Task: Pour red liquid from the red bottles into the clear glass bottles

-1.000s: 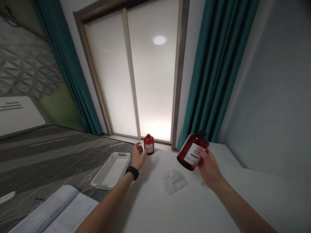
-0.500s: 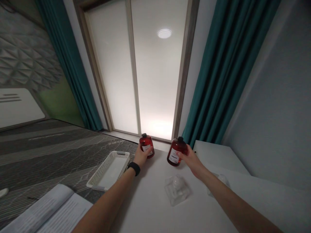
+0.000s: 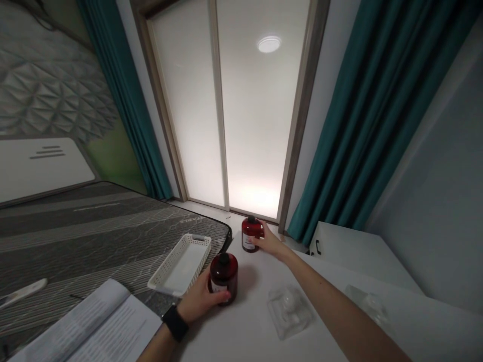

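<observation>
Head view: L hand (image 3: 196, 300) grips dark-red, black-capped round bottle (image 3: 224, 274) on/over white surface (image 3: 247, 329); R hand (image 3: 270, 242) grips matching bottle (image 3: 249, 231) nr far edge; it might fall if bumped.

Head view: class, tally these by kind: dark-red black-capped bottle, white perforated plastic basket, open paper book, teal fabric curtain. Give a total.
Dark-red black-capped bottles: 2
White perforated plastic basket: 1
Open paper book: 1
Teal curtains: 2
Total: 6
</observation>
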{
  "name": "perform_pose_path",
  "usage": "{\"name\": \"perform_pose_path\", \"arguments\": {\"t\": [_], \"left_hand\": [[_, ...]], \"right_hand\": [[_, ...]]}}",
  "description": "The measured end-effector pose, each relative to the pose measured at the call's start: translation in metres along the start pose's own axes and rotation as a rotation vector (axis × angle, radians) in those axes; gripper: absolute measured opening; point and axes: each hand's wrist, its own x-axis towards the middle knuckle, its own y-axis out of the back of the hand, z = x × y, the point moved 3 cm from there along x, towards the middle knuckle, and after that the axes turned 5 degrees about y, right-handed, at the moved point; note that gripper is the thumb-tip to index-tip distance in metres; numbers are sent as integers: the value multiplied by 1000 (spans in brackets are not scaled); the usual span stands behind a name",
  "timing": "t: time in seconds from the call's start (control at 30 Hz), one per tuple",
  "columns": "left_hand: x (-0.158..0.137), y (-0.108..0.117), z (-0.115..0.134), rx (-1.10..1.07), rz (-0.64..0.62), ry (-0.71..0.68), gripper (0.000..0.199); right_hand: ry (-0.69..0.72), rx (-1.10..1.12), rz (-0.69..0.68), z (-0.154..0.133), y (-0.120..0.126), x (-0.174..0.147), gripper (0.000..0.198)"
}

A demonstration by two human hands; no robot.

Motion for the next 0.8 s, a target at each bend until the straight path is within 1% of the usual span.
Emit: {"name": "perform_pose_path", "arguments": {"t": [0.07, 0.17, 0.23, 0.4, 0.57, 0.67, 0.73, 0.8], "left_hand": [[2, -4, 0, 36, 12, -16, 79], [4, -11, -1, 86, -12, -34, 79], [3, -13, -3, 110, -26, -42, 80], [3, -17, -7, 163, -41, -46, 85], [4, -20, -7, 185, -52, -49, 81], [5, -19, -6, 192, -52, -60, 77], [5, -19, -4, 196, -77, -72, 78], [6, -20, 0, 204, -111, -84, 82]], "right_hand": [[0, -13, -36, 3, -6, 6, 72], [-15, -34, -77, 7, -11, 12, 64], [-22, -49, -89, 10, -13, 16, 63], [-31, -87, -105, 16, -17, 27, 65], [-54, -101, -124, 14, -21, 28, 70], [-90, -123, -110, 10, -15, 18, 71], [-120, -160, -67, 7, -4, 6, 68], [-145, -196, -25, 1, 10, -11, 61]]}}
